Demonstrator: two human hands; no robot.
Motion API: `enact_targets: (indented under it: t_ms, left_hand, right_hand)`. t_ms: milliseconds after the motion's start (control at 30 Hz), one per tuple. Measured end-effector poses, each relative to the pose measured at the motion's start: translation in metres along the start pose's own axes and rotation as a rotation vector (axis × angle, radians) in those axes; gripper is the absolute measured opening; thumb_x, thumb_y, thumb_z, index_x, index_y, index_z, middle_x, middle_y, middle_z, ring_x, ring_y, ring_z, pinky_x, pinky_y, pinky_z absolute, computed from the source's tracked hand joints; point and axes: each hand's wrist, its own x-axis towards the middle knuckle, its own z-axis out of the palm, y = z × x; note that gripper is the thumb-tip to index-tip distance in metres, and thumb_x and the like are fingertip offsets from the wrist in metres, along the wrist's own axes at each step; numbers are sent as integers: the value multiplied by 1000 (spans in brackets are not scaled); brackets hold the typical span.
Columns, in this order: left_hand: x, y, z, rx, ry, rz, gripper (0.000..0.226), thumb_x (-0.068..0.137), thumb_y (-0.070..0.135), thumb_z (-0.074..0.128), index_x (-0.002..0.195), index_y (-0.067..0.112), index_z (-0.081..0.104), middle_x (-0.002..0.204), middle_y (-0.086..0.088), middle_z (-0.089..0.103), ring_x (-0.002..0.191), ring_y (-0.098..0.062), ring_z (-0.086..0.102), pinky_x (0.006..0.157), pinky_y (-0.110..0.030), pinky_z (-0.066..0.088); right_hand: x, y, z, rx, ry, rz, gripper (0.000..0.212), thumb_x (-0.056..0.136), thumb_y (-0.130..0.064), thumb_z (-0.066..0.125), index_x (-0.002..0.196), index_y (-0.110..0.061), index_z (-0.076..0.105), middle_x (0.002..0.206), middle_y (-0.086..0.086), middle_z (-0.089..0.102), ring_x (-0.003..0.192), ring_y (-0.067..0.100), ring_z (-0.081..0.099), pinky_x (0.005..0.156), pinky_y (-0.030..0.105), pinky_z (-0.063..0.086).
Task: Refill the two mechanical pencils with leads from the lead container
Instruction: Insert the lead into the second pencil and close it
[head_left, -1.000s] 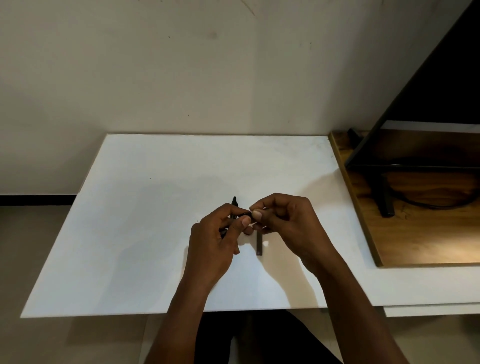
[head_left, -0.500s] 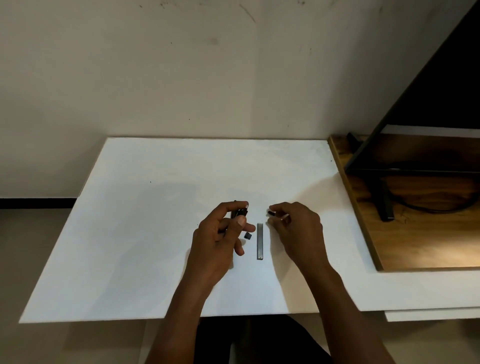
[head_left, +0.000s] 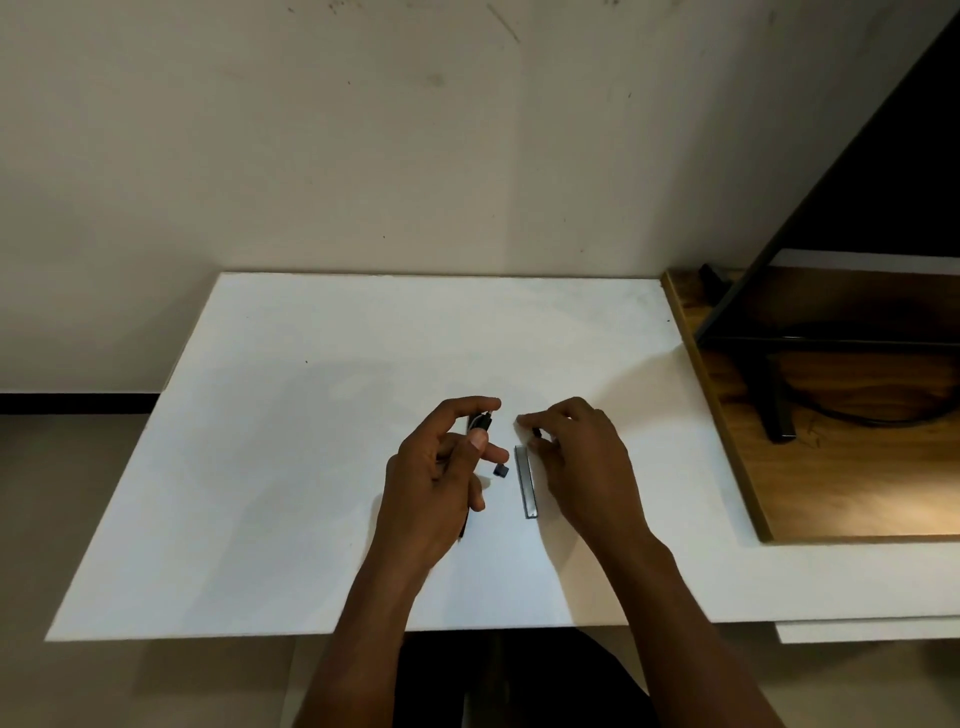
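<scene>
**Black pencil in my left hand, a small part in my right**

White bench (head_left: 260, 467) carries all of it. My left hand (head_left: 441, 483) is curled round a black mechanical pencil (head_left: 479, 422). Thumb and forefinger pinch near its upper end, which points to 12 o'clock, and its tip pokes out under my palm toward 6 o'clock. My right hand (head_left: 582, 462) is nearly closed, fingertips pinching a small black piece (head_left: 535, 432). It is too small to name for sure, but I judge it a cap or plug off the pencil.

At 3 o'clock from my left hand the lead container (head_left: 525, 483) lies flat on the bench, a slim grey slab running 12 to 6. It is just beside my right hand, though I cannot tell whether they touch. A little dark cap (head_left: 501, 471) sits at 9 o'clock of the container, close but apart. I can make out only one pencil.

The pencil is light and stiff, so a grip round the barrel with the open end up should do. The container looks light, thin and smooth. I would take it by its long edges, since pressing on the flat face may only slide it. The leads themselves will be hair-thin and brittle, best tipped out rather than pinched hard. Both small loose parts could roll.

At 3 o'clock of the bench a wooden board (head_left: 857, 467) holds a black stand (head_left: 776, 405).
</scene>
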Motion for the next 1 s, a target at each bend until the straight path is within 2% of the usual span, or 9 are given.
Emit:
enact_targets:
  t_ms: [233,367,433,500,567,633,767,1000]
  left_hand:
    - [0,-2,0,-1,7,7,24,103,19,52,115,31,68,83,-2,78,44,-10,53,51,-16,47]
    - [0,-3,1,16,3,22,24,103,21,52,118,31,68,83,-1,78,44,-8,53,56,-14,48]
    - [0,-3,0,37,-2,32,25,103,23,52,121,34,66,84,1,78,45,-8,55,57,-13,49]
    - [-1,-5,-1,56,-7,31,27,103,26,53,124,38,63,85,3,79,47,-6,57,57,-15,51]
    - [-1,-6,0,69,0,17,26,102,27,54,124,38,61,84,6,79,47,-5,59,55,-18,54]
    - [-2,-7,1,86,18,9,19,100,26,56,117,33,61,82,11,79,46,-5,59,52,-20,54]
    - [-3,-7,0,130,31,9,12,99,26,59,110,25,63,84,9,79,48,-6,63,49,-21,55]
    - [-3,-8,-1,183,30,26,14,97,28,60,110,25,64,86,6,79,52,-5,66,50,-19,55]
  right_hand:
    - [2,7,2,-1,103,57,19,91,1,59,93,-10,75,91,8,67,88,26,61,73,34,46]
    - [2,7,5,4,110,80,15,91,2,58,90,-8,69,90,6,65,88,24,58,70,29,39]
    - [1,3,4,146,140,135,12,91,1,61,89,-9,68,88,1,68,83,17,61,71,26,43]
    - [2,-2,-1,419,144,224,9,90,-4,67,91,-12,70,84,-5,72,77,10,66,71,24,51]
    - [4,-7,-9,718,75,275,10,89,-6,71,94,-14,73,84,-4,76,74,12,70,64,25,56]
    - [4,-9,-15,867,13,253,13,89,-6,71,96,-15,76,88,-1,77,78,16,70,65,27,57]
    - [3,-9,-18,893,-71,203,14,92,-7,69,99,-15,78,95,0,78,92,24,72,80,41,61]
    - [1,-13,-21,839,-121,137,16,93,-7,67,99,-17,78,96,-1,78,92,18,71,78,36,62]
